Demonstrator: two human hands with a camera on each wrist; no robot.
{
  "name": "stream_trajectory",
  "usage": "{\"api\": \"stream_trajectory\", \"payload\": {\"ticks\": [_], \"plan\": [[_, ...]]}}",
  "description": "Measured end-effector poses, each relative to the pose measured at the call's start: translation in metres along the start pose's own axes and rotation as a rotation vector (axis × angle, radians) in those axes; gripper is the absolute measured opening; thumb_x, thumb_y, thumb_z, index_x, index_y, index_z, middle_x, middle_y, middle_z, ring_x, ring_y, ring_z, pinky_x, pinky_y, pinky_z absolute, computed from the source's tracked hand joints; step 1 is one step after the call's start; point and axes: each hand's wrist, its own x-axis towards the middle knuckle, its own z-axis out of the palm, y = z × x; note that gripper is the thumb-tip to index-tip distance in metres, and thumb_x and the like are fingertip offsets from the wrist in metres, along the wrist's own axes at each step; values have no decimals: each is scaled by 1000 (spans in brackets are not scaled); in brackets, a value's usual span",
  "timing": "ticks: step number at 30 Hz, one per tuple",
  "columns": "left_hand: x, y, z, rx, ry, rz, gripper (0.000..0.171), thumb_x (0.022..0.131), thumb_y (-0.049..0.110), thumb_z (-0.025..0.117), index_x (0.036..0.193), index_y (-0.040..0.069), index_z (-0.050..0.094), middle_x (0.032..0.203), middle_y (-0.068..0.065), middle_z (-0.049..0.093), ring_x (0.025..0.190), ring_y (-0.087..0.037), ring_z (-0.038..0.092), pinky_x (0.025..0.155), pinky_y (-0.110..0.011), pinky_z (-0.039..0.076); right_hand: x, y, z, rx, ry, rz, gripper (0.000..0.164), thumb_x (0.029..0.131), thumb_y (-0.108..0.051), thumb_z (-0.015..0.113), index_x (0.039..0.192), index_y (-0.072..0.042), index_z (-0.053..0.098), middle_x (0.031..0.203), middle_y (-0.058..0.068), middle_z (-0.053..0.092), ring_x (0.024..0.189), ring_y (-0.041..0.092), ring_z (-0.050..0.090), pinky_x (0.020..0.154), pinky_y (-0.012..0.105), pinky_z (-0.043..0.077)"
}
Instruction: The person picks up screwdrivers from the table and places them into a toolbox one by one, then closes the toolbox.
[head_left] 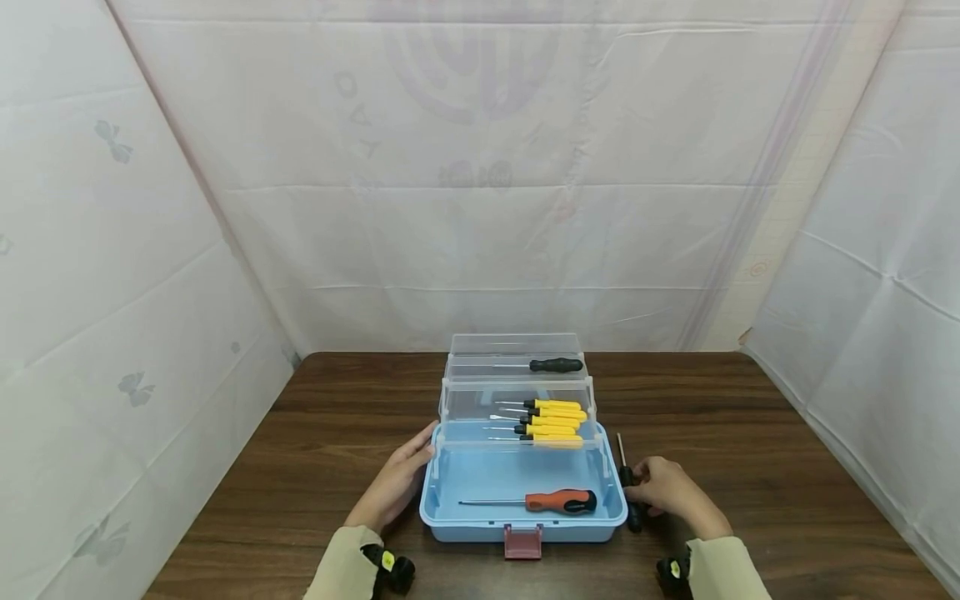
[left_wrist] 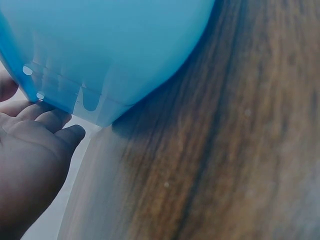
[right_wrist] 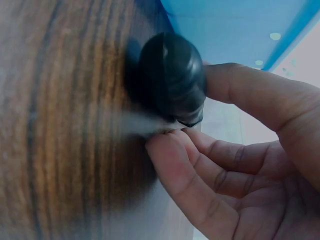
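My right hand pinches a screwdriver with a black handle between thumb and fingers, on the table just right of the blue toolbox. Its metal shaft points away from me. At the toolbox's left side, my left hand rests with fairly straight fingers against the outer wall near the rear corner; the left wrist view shows the fingertips right at that wall. Inside the toolbox lies an orange and black screwdriver, its shaft pointing left.
The toolbox's clear tiered trays are swung up at its back. Several yellow-handled screwdrivers lie in the lower tier, a black screwdriver higher up. A reddish latch hangs at the front. White sheeting surrounds the wooden table.
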Motion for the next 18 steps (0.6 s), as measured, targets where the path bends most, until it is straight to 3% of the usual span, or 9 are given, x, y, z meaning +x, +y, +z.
{"api": "stream_trajectory", "payload": {"ticks": [18], "plan": [[1, -1, -1, -4, -11, 8, 58, 101, 23, 46, 152, 7, 25, 161, -15, 16, 149, -34, 9, 118, -53, 11, 3, 2, 5, -18, 39, 17, 36, 81, -13, 72, 103, 13, 60, 92, 19, 63, 69, 17, 64, 59, 33, 58]]}}
